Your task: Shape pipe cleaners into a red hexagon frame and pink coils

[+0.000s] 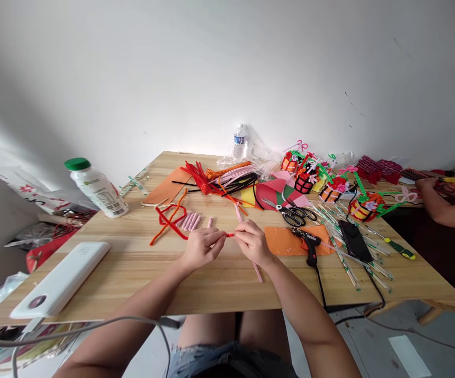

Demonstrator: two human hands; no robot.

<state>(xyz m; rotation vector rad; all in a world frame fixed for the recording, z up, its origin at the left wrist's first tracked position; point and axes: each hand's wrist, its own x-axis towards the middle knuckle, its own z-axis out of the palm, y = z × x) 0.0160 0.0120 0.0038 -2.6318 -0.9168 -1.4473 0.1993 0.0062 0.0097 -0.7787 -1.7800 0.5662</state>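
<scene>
- Head view, hands: the left hand (206, 248) and right hand (252, 242) met above the bench (141, 278), each grip narrow, with fingertips closed on a short red fuzzy stem (230, 235) that spanned the gap between them.
- Head view, near the hands: a pink stem (258, 272) ran below the right hand; pink coils (192, 221) lay beyond the left.
- Head view, right side: a glue gun (310, 243) rested on an orange sheet (277, 242), near black-handled scissors (296, 214) and a phone (354, 240).
- Head view, left side: a white power bank (60, 281) lay near a green-capped bottle (97, 188).
</scene>
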